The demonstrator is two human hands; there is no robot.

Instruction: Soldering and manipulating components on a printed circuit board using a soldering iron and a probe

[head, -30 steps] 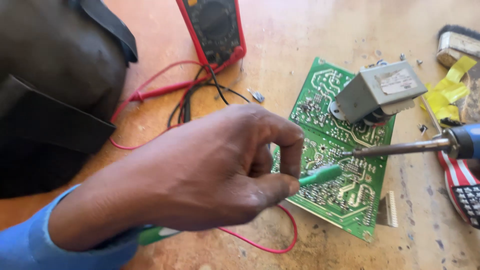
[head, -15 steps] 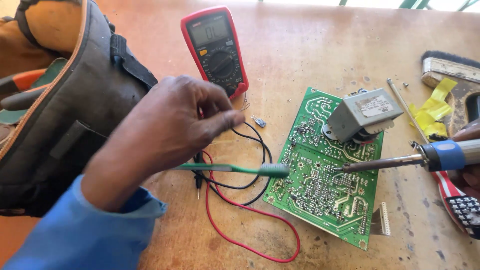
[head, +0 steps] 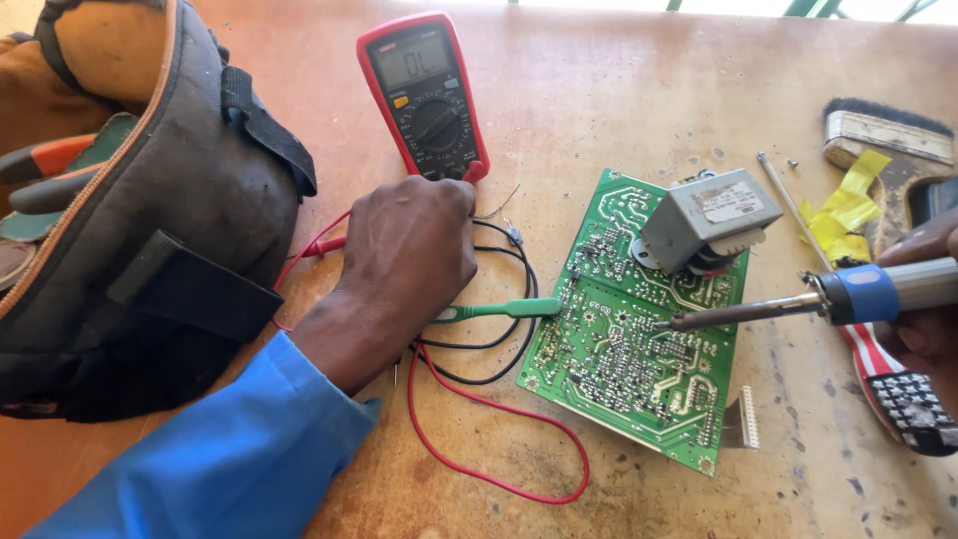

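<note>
At the far left a dark tool bag (head: 150, 230) with an orange lining lies on the brown worktop (head: 619, 80), plier handles showing in its mouth. Just right of it the left hand (head: 409, 255), in a blue sleeve (head: 220, 459), rests knuckles-up on the worktop over a tangle of red and black leads (head: 479, 439); its grip is curled narrow, and a thin green tool (head: 499, 309) runs out from under it, though the fingers hide whether it is truly held. Above the hand lies a red meter (head: 424, 95). The green tool's tip touches the left edge of a green circuit board (head: 629, 339), which lies flat near the middle with a grey boxy part (head: 709, 215) standing at its top. From the right a soldering iron (head: 798, 299) reaches in, its tip over the board's middle. The right hand (head: 928, 309), partly cut off by the edge, has its grip closed around the iron's blue and grey handle. Behind it lie a brush (head: 883, 135) and scraps of yellow tape (head: 843, 210).
</note>
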